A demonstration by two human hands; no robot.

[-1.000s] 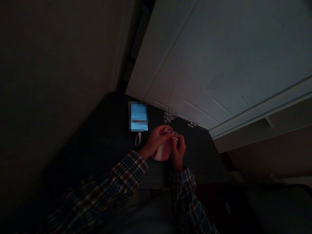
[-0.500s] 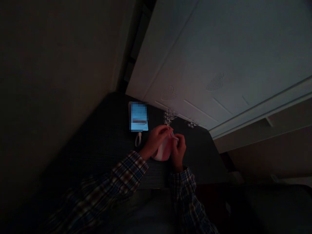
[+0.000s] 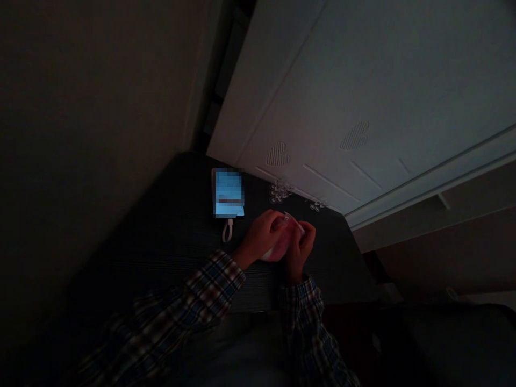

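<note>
A small pink-and-white bag is held between my two hands over the dark table. My left hand pinches its upper left side, the fingers bent inward. On the other side, my right hand grips the upper right edge with curled fingers. A clear, shiny edge of the bag sticks up between the hands. Just beyond them lies a pile of small shiny loop-shaped pieces, too dim to name. A smaller cluster of similar pieces lies farther right. What the bag contains is hidden.
A phone with a lit, blurred screen lies on the dark table, a pale looped strap at its near end. A white panel with heart reliefs rises behind the table. The room is very dark.
Both hands have shifted slightly right with the bag, and my left hand has drawn back from the shiny pile. The bag's mouth is spread wider, showing its clear edge.
</note>
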